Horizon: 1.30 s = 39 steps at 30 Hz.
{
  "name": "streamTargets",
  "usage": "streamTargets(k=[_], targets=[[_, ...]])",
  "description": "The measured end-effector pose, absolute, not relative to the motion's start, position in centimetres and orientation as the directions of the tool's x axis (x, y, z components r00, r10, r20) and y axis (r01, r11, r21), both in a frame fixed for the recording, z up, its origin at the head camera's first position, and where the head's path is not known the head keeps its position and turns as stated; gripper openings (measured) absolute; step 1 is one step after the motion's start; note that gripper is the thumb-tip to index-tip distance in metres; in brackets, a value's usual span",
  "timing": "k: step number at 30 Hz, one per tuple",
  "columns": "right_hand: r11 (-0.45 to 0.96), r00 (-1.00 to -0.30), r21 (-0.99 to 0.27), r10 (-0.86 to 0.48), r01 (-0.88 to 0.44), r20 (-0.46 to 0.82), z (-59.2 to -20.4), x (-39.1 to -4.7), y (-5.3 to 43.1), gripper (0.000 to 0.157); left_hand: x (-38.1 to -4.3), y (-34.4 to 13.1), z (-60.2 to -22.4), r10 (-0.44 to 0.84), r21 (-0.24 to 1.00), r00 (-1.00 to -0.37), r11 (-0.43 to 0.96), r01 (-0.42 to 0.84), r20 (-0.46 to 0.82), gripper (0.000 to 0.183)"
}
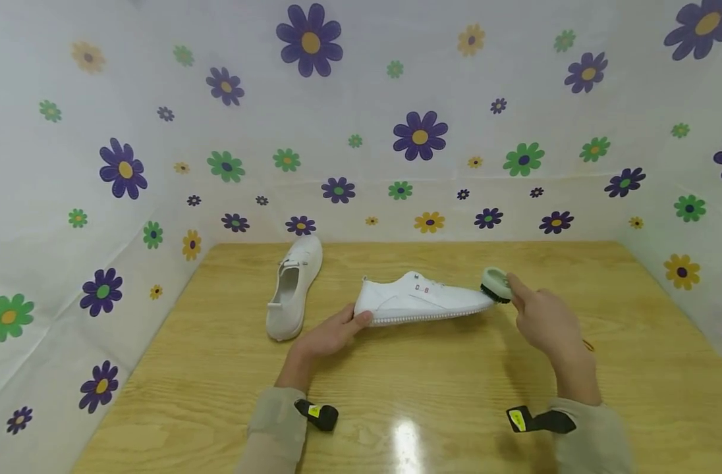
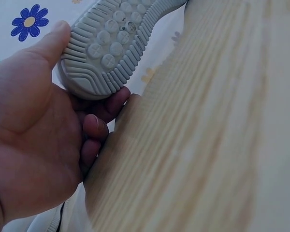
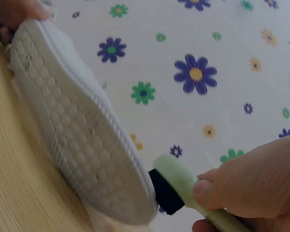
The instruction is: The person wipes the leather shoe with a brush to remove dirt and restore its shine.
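Observation:
A white shoe (image 1: 420,299) is held side-on above the wooden table, its toe toward the right. My left hand (image 1: 333,332) grips it at the heel, thumb on one side and fingers on the other; the left wrist view shows the ridged grey sole (image 2: 111,46) between them. In my right hand (image 1: 547,322) is a pale green brush (image 1: 496,284) with dark bristles. Those bristles (image 3: 165,192) touch the toe edge of the shoe in the right wrist view. The matching white shoe (image 1: 292,289) stands upright on the table, left of the held one.
The wooden table (image 1: 408,375) stretches under both hands. White cloth (image 1: 361,99) printed with flowers hangs behind it and along both sides. Each sleeve carries a black strap (image 1: 539,420) near the wrist.

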State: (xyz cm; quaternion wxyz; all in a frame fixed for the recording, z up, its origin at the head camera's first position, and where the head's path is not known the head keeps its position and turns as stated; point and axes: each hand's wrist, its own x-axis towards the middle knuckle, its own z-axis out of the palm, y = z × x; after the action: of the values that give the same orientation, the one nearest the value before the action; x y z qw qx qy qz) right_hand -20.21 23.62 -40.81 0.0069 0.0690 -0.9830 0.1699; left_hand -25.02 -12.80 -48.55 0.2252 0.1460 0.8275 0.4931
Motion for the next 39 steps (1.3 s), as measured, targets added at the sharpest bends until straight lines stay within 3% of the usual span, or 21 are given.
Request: streamTargets(k=[3, 8, 13, 21, 25, 34, 39], targets=[[0.935, -0.979, -0.292, -0.188, -0.202, 0.074, -40.2, -20.0, 21.9, 0.044, -25.0, -12.9, -48.4, 0.447, 0.883, -0.864, 0.469, 0.004, -0.233, 0.079], [0.893, -0.956, -0.343, -0.288, -0.289, 0.057, -39.6, -19.3, 18.7, 0.046, -24.9, -13.2, -48.4, 0.445, 0.894, -0.858, 0.446, -0.037, -0.258, 0.08], [0.861, -0.944, -0.394, -0.322, -0.322, 0.069, -39.2, -19.4, 17.1, 0.047, -25.1, -13.1, -48.3, 0.452, 0.892, -0.863, 0.451, 0.005, -0.224, 0.076], [0.907, -0.986, -0.397, -0.164, -0.138, -0.032, -39.6, -19.9, 20.9, 0.05, -25.2, -12.9, -48.4, 0.499, 0.89, -0.849, 0.448, 0.082, -0.173, 0.07], [0.918, -0.992, -0.382, -0.122, -0.107, -0.016, -40.0, -19.8, 20.3, 0.051, -25.1, -12.8, -48.4, 0.506, 0.887, -0.843, 0.456, 0.081, -0.183, 0.07], [0.843, -0.955, -0.456, -0.29, -0.287, 0.065, -40.9, -18.5, 11.2, 0.061, -25.1, -13.1, -48.4, 0.48, 0.887, -0.853, 0.459, 0.044, -0.206, 0.07], [0.853, -0.939, -0.397, -0.335, -0.339, 0.082, -40.5, -18.5, 10.8, 0.058, -25.1, -12.9, -48.5, 0.487, 0.887, -0.848, 0.46, 0.047, -0.208, 0.072]])
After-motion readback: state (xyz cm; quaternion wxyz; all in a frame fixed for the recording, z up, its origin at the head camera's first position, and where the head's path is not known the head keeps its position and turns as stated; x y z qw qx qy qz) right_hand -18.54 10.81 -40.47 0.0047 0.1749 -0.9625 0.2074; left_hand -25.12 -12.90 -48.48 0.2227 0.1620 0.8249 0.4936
